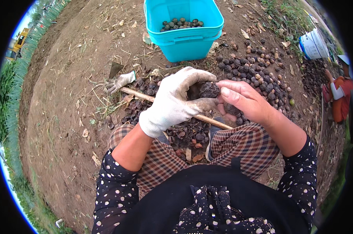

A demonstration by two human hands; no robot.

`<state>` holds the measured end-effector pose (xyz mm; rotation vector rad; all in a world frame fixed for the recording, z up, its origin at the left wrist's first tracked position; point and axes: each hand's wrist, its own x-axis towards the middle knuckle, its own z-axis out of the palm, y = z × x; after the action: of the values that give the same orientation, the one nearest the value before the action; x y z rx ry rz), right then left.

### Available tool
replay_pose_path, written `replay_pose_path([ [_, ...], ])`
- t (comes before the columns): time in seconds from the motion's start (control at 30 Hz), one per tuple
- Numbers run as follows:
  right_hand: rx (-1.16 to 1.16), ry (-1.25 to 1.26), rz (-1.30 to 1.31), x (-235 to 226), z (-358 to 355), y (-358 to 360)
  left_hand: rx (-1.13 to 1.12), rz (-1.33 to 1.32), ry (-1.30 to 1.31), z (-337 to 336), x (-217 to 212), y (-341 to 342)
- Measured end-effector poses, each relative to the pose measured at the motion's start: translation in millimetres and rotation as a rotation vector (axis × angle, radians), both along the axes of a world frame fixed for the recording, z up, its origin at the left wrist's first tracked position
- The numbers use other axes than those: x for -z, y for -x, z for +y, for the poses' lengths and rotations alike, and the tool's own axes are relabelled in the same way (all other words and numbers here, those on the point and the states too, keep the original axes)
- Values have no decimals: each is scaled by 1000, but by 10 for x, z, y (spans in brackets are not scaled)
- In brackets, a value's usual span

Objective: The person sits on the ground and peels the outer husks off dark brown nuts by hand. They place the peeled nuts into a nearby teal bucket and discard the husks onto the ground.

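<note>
My left hand [177, 93], in a soiled white knit glove, is closed around a walnut in a blackened, wrinkled husk [209, 90]. Bare and curled, my right hand [244, 99] presses its thumb and fingertips near that husk's right side. A second dark, rounded walnut [231, 109] rests within the right hand's lower fingers. Under both hands a wooden handle [137, 94] slants across the ground; its far end is near a tilted dark blade [115, 69]. Dark husk pieces [190, 134] lie between my feet.
A turquoise bucket [190, 46] ahead contains several walnuts [180, 24]. To its right spreads a heap of dark-husked walnuts [258, 76]. A spare glove [122, 82] lies left of the handle. At far right are a white bucket [314, 45] and another person [340, 97] in orange-red clothing.
</note>
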<state>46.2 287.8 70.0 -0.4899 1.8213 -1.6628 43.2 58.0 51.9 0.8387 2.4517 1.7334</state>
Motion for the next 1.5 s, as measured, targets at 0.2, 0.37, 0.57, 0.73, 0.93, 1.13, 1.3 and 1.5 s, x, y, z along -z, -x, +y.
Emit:
replay_pose_path([
  [0.2, 168, -293, 580, -86, -263, -293, -37, 343, 174, -66, -32, -64],
  [0.37, 281, -254, 613, 69, -413, -350, -44, 381, 226, -162, 8, -66],
  [0.57, 285, -169, 498, 183, -483, -255, 26, 256, 333, -215, 1, -99],
  [0.73, 414, -178, 679, 272, -504, -230, 12, 160, 224, -236, -13, -48],
  [0.93, 474, -216, 971, 239, -477, -258, 48, -55, 10, -208, 25, -48],
  [1.13, 372, -160, 692, 150, -369, -263, 44, -200, -120, -160, 6, -99],
  [1.3, 279, -115, 563, 170, -345, -239, -41, -190, -163, -131, 89, -100],
  [1.5, 312, -81, 561, 223, -368, -237, 64, 189, -1, -126, 59, -30],
])
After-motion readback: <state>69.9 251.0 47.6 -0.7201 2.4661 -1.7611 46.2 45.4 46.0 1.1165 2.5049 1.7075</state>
